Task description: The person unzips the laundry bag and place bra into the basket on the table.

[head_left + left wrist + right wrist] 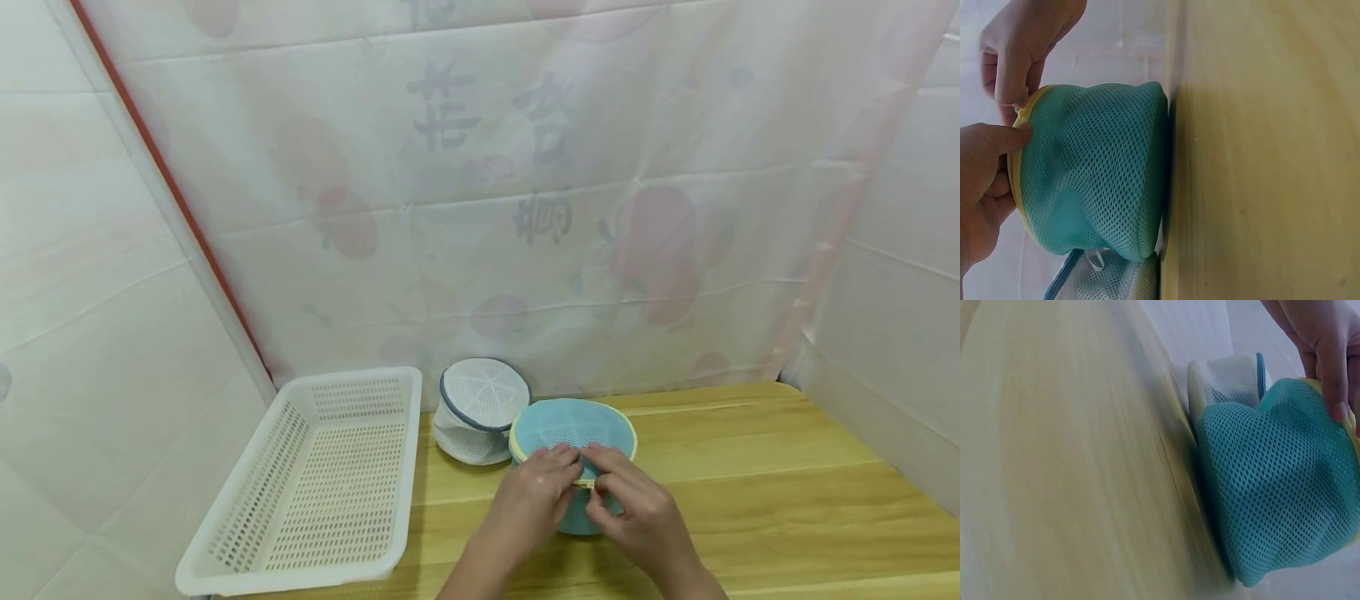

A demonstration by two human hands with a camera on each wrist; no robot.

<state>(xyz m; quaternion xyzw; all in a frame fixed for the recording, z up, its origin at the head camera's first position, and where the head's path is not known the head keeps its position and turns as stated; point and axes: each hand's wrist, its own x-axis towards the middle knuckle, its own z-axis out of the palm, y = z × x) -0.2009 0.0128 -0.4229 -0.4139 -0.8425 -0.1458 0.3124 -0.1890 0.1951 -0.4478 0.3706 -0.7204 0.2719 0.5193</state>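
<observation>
A teal mesh laundry bag (573,421) with a yellow zippered rim stands upright on the wooden table, its round top facing up. My left hand (528,496) grips the near side of the rim, the fingers over the top and the thumb (1013,137) against the mesh side. Just to its right, my right hand (637,504) pinches the same yellow edge between thumb and forefinger, with the fingertips of both hands close together. The right wrist view shows the left hand (1329,344) at the rim, while the right hand is out of that picture.
Behind and left of the teal bag sits a white mesh laundry bag (487,392) with dark blue trim, partly slumped. A white slotted plastic basket (411,467) lies further left on the wooden table (750,475). Printed sheeting (480,275) hangs along the back.
</observation>
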